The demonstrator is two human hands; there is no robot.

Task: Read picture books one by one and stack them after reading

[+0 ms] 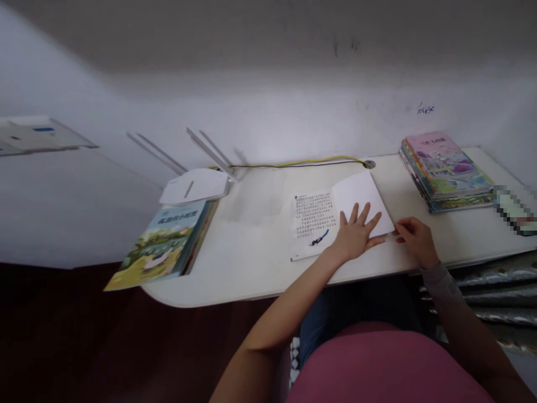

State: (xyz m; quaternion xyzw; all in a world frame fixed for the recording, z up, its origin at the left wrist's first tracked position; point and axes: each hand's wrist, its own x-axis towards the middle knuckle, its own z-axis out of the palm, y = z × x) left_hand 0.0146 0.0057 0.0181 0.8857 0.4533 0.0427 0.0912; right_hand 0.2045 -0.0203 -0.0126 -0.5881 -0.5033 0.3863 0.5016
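Observation:
An open book [315, 218] lies on the white desk [255, 240]. Its left page carries printed text and a small blue-and-dark picture near the bottom; the right page looks blank white. My left hand [356, 235] rests on the lower part of the right page, palm down with the fingers spread. At the lower right corner of that page is my right hand [415, 238], its thumb and fingertips pinched together on the page corner.
A stack of picture books [448, 165] stands at the back right. On the left, a white router [195, 186] with antennas sits on more picture books [163, 240] that overhang the desk edge. A yellow cable [310, 161] runs along the wall to a desk hole [369, 164].

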